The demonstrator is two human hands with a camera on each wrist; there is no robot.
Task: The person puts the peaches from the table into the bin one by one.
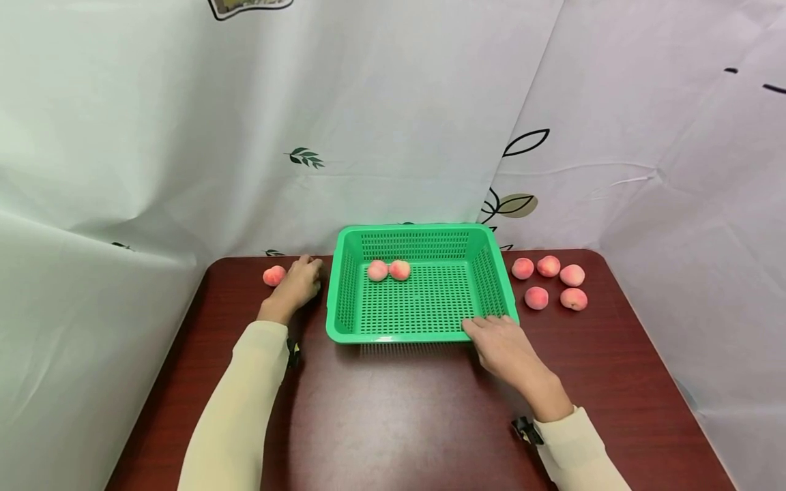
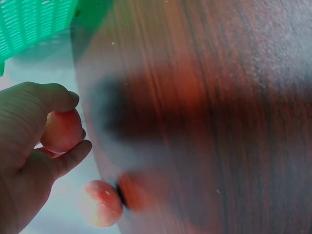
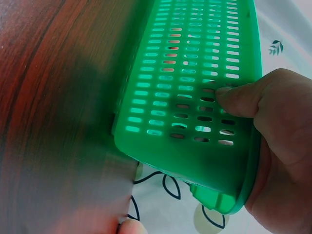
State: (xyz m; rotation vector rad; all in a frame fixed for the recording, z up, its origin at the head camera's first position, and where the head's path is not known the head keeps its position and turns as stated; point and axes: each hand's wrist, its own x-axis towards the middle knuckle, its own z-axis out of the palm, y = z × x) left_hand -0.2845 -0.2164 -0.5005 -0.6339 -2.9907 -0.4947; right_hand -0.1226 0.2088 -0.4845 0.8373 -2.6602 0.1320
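Left of the green plastic basket [image 1: 424, 337], my left hand [image 1: 299, 283] holds a peach [image 2: 63, 130] between thumb and fingers; in the head view the hand hides that fruit. Another peach [image 1: 273, 275] lies on the table just left of this hand. My right hand [image 1: 500, 344] grips the basket's near right corner, its thumb [image 3: 239, 100] against the outer side wall in the right wrist view. Inside the basket, two peaches, one [image 1: 377, 271] beside the other [image 1: 400, 270], sit toward the back left.
Several peaches [image 1: 537, 298] lie on the dark red wooden table [image 1: 393, 423] to the right of the basket. White sheets with leaf prints [image 1: 393, 123] hang behind the table and along both sides.
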